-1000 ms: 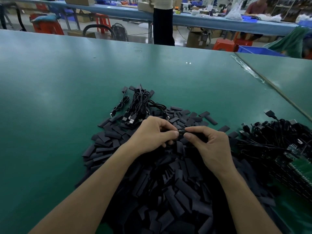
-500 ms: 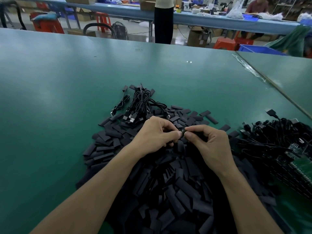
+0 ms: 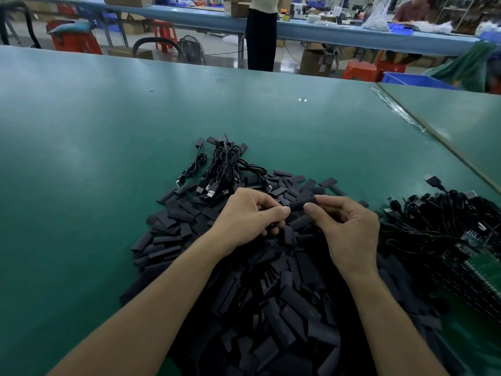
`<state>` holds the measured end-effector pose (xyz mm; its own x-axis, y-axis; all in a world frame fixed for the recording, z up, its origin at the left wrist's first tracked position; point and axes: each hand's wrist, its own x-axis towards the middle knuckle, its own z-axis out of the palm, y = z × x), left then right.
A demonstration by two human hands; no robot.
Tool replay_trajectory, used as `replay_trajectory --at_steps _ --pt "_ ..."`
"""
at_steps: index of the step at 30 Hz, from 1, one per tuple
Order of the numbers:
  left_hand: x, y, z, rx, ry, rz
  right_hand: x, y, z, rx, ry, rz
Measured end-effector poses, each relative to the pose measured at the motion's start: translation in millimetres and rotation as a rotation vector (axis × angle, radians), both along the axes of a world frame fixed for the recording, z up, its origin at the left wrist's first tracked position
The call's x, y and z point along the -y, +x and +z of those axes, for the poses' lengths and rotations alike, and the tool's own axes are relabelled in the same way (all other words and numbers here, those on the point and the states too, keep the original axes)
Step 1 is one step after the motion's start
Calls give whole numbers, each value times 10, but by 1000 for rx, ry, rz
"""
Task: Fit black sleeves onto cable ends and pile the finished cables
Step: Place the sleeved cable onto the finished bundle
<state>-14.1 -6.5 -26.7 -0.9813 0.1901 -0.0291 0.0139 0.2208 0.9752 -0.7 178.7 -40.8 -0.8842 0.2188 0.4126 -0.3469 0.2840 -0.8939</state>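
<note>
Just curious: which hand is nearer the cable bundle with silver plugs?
Left. The left hand is just in front of the cable bundle; the right hand is farther right.

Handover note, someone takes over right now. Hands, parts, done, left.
Left hand: grips a cable, mostly hidden under the fingers.
Right hand: pinches a black sleeve that meets the left thumb tip.
Finished cables: small pile beyond the hands.
Loose sleeves: big heap under the hands.
Unsleeved cables: tangle on the right.
Done: a few cables.
Left: seat this sleeve, pile the cable, then work through the tangle.
</note>
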Motion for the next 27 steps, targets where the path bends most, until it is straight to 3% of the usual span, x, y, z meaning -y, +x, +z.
replay_trajectory --at_steps 3,13,20,24,27 --pt "-6 2 -15 -3 12 23 17 4 3 20 -48 52" --pt "-30 10 -37 -32 -29 29 26 -4 -43 37 96 91" --pt "-8 9 59 -111 -116 -43 -38 -50 -74 56 -142 74" --pt "91 -13 147 -189 -377 -120 -73 -82 -65 51 -251 37" --pt "163 -31 183 -243 -423 -62 -92 -98 -76 55 -291 6"
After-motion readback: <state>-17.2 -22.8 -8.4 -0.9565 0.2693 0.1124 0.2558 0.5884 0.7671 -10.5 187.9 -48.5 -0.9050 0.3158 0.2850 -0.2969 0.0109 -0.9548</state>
